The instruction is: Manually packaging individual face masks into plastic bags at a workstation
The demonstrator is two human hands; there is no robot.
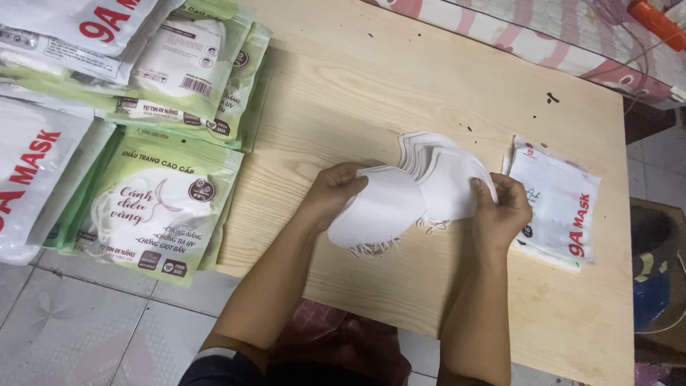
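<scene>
Hands low over the wooden bench (429,86), both busy with a fanned stack of white face masks (436,179). Left hand (334,193) curled round the front mask (379,211), fingers (357,184) clamped over its upper edge, thumb tucked behind, out of sight. Front mask peeled a little to the left of the rest, still overlapping the stack, white ear loops (371,248) dangling beneath it just above the bench. Right hand (504,211) pinching the stack's right edge, fingers closed tight on the layered masks, fingertips (479,187) pressed on the topmost sheet. Stack held between the two hands, tilted, rounded ends fanning up and away toward the far side. Just right of the right hand, flat on the bench, an open white plastic pouch (561,204) with red lettering, its near corner partly hidden by the knuckles. Over on the left, well apart from the hands, packed mask bags in overlapping piles: green-and-white packs (153,207) hanging over the bench's left edge, white packs with red print (28,171) beside them. Tiled floor (86,329) below. Patterned pink bedding (543,36) along the far edge.
</scene>
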